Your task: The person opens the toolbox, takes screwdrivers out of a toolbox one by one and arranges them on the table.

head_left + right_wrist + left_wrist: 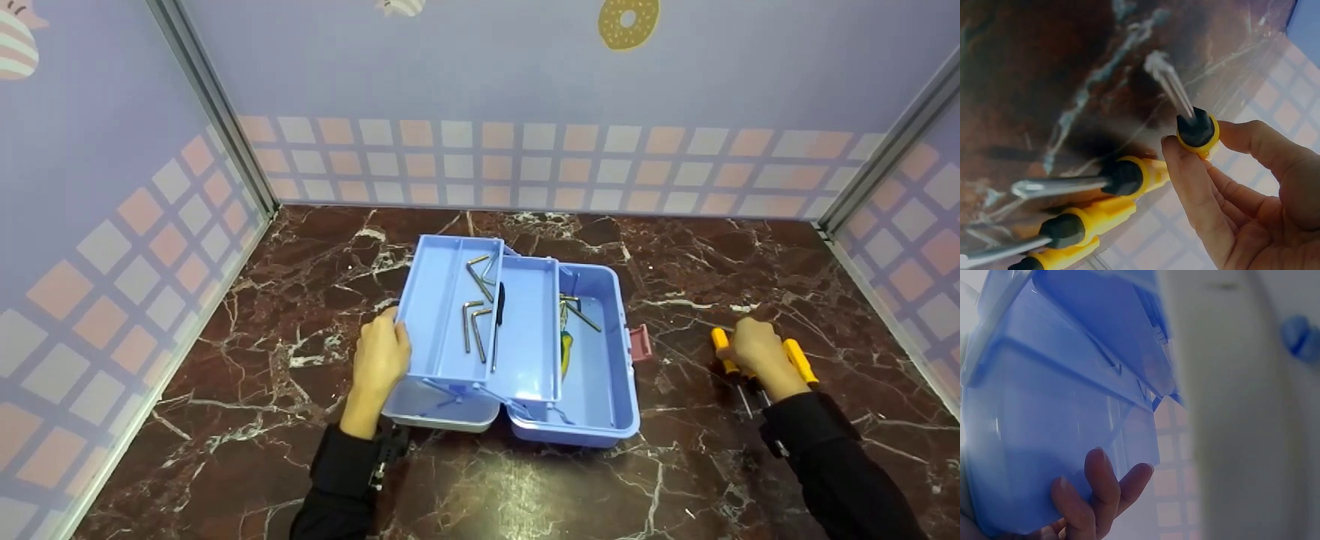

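Note:
A light-blue fold-out toolbox [529, 330] lies opened with its trays spread. My left hand [379, 352] grips its left side, with fingers [1103, 484] curled up around the translucent lid [1044, 439]. Several hex keys [480, 334] lie in the upper tray [431, 315], beside a thin black-handled tool [500, 304]. Inside the bottom compartment are a green-and-yellow handled tool [566, 352] and more hex keys [583, 315]. Right of the box, my right hand [754, 349] pinches a yellow-and-black screwdriver [1196, 129] between thumb and fingers. Its handle is largely hidden by the hand.
Other yellow-handled screwdrivers [1123, 177] lie on the dark marbled table [675, 480] close to the right hand. A pink latch [640, 343] sticks out from the toolbox's right side. Patterned panels [525, 97] wall the table at the back and both sides.

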Demonstrator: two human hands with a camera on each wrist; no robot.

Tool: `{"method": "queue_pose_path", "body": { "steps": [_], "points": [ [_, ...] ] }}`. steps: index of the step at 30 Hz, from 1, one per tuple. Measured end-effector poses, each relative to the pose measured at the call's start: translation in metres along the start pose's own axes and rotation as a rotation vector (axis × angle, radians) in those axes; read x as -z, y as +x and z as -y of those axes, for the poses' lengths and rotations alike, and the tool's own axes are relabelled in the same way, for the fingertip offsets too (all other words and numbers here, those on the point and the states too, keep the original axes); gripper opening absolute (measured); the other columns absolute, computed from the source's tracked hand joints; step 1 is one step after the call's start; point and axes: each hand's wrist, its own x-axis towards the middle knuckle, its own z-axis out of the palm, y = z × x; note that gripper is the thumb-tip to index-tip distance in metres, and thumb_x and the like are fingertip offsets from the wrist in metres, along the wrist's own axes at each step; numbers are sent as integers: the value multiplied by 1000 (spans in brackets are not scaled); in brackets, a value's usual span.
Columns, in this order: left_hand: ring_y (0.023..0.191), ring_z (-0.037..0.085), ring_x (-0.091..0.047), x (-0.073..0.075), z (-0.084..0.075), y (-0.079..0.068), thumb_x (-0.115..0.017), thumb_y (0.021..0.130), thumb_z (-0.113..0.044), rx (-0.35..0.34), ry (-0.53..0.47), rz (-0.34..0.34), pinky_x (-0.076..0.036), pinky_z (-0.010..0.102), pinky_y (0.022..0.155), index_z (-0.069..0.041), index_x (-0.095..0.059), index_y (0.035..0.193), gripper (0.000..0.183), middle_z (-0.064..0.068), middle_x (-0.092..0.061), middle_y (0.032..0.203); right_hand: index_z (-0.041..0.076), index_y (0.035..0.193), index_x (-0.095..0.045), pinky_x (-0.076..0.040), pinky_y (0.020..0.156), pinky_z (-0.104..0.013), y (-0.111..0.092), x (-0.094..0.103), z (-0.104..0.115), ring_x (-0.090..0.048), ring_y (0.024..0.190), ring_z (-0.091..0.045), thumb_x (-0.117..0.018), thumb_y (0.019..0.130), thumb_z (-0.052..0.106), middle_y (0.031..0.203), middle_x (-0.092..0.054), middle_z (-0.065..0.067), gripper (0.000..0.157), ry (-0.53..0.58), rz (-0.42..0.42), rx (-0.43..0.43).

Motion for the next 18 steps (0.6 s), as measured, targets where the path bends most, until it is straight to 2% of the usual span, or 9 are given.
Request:
{"method": "queue_pose_path", "body": {
  "steps": [10, 18],
  "points": [
    [85, 43, -58, 0, 0, 0, -43, 89, -6, 4, 4, 0, -46, 51, 66, 6, -53, 116, 31, 29, -58, 101, -13, 81, -51, -45, 42, -25, -1, -7, 2, -54, 47, -18, -63, 76, 13, 66, -50, -18, 29, -5, 56, -63],
    [86, 44, -58, 0, 0, 0, -44, 89, -6, 6, 11, -2, -46, 52, 67, 5, -53, 116, 31, 29, -58, 101, -11, 80, -51, -45, 43, -26, -3, -6, 2, -55, 46, -17, -61, 78, 17, 67, -50, -20, 30, -26, 50, -41]
  ]
}}
